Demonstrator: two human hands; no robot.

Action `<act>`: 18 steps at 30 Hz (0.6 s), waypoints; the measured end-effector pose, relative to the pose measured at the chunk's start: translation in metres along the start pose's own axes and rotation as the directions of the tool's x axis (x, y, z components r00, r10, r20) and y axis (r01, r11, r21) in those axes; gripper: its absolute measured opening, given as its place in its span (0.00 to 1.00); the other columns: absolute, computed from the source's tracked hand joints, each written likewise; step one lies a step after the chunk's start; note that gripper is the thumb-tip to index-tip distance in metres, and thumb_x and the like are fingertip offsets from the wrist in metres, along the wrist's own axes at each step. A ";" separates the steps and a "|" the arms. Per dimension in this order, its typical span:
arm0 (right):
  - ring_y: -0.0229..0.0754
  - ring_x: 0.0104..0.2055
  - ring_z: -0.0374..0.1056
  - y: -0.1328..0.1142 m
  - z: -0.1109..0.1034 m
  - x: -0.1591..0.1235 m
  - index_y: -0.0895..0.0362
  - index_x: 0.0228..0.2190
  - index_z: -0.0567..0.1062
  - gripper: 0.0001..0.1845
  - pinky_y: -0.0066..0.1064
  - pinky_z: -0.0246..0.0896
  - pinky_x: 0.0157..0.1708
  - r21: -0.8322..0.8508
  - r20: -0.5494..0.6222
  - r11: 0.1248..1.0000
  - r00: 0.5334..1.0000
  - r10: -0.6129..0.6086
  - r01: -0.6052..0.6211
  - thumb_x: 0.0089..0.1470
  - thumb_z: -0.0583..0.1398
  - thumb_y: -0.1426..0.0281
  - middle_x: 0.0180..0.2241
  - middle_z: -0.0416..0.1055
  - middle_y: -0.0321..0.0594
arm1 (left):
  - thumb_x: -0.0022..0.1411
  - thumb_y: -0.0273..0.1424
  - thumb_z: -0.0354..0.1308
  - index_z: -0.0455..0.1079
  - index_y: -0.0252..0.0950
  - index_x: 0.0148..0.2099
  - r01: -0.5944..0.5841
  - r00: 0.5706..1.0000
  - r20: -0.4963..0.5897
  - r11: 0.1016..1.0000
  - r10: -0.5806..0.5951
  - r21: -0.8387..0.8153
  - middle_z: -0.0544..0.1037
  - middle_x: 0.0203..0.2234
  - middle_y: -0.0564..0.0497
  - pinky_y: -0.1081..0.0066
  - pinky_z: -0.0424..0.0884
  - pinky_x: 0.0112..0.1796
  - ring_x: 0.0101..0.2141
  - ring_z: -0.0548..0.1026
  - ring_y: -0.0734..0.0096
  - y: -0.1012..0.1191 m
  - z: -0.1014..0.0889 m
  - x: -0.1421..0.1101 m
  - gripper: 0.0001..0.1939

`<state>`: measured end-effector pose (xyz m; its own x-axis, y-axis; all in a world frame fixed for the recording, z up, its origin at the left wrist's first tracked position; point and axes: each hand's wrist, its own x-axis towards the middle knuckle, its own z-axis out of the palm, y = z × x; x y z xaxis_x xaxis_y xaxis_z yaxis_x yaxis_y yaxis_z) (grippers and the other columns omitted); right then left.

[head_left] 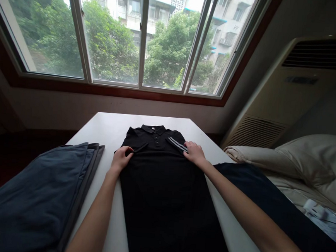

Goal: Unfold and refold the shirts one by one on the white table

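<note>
A black polo shirt (162, 195) lies flat on a white table (103, 130). The left hand (121, 159) is at one sleeve, grip unclear; the right hand (194, 152) lies open on the striped sleeve. Folded blue-grey garments (34, 197) lie left; dark cloth (266, 203) lies right.

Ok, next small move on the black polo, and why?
Probably smooth the grey-striped cuff flat with the right hand. That hand already rests beside it, and the sleeve looks the less settled part of the black polo shirt. The left hand is at the opposite edge and could keep the shirt steady on the white table.
</note>
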<state>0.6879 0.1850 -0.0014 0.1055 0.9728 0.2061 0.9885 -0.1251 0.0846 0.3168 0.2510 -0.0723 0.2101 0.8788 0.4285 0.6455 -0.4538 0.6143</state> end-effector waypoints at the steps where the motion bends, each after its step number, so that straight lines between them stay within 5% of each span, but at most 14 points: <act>1: 0.51 0.51 0.65 -0.009 0.000 0.002 0.56 0.48 0.68 0.18 0.38 0.56 0.48 0.009 0.023 0.999 0.999 -0.045 0.045 0.57 0.57 0.66 0.49 0.70 0.48 | 0.59 0.31 0.59 0.73 0.40 0.40 -0.001 1.000 -0.001 1.000 0.001 -0.002 0.79 0.40 0.48 0.63 0.67 0.49 0.44 0.74 0.60 0.000 0.000 0.000 0.06; 5: 0.53 0.48 0.68 -0.033 0.010 0.011 0.58 0.53 0.65 0.21 0.38 0.60 0.44 0.024 0.111 1.000 0.994 -0.014 0.012 0.59 0.56 0.67 0.47 0.70 0.53 | 0.57 0.31 0.61 0.72 0.40 0.40 0.005 1.000 -0.009 1.000 -0.005 -0.011 0.79 0.40 0.48 0.63 0.67 0.49 0.44 0.74 0.60 0.001 -0.001 -0.001 0.07; 9: 0.51 0.48 0.69 -0.030 0.017 0.026 0.56 0.54 0.65 0.22 0.36 0.61 0.42 0.057 0.116 0.997 0.992 0.053 -0.060 0.58 0.54 0.77 0.46 0.71 0.52 | 0.58 0.30 0.61 0.72 0.39 0.40 0.006 1.000 -0.023 1.000 -0.006 0.003 0.78 0.39 0.47 0.62 0.67 0.49 0.44 0.74 0.59 0.002 -0.001 -0.001 0.06; 14: 0.49 0.45 0.71 0.016 0.013 0.043 0.55 0.57 0.61 0.26 0.33 0.61 0.37 0.117 0.109 0.951 0.956 0.274 -0.286 0.58 0.50 0.78 0.46 0.73 0.50 | 0.61 0.29 0.58 0.72 0.39 0.39 0.025 0.999 -0.037 1.000 -0.025 0.007 0.78 0.39 0.47 0.63 0.68 0.47 0.42 0.74 0.60 0.003 0.000 0.000 0.04; 18: 0.54 0.46 0.70 0.064 0.019 0.040 0.68 0.58 0.58 0.27 0.35 0.61 0.35 0.127 0.109 0.821 0.830 0.547 -0.557 0.58 0.52 0.74 0.47 0.69 0.63 | 0.63 0.30 0.56 0.72 0.39 0.39 0.037 0.998 -0.049 0.999 -0.037 0.011 0.78 0.38 0.46 0.62 0.68 0.47 0.42 0.74 0.59 0.004 0.000 0.002 0.04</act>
<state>0.7571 0.2191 -0.0060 0.6398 0.7605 0.1107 0.7662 -0.6200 -0.1688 0.3198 0.2507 -0.0697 0.1499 0.8866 0.4376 0.6609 -0.4191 0.6226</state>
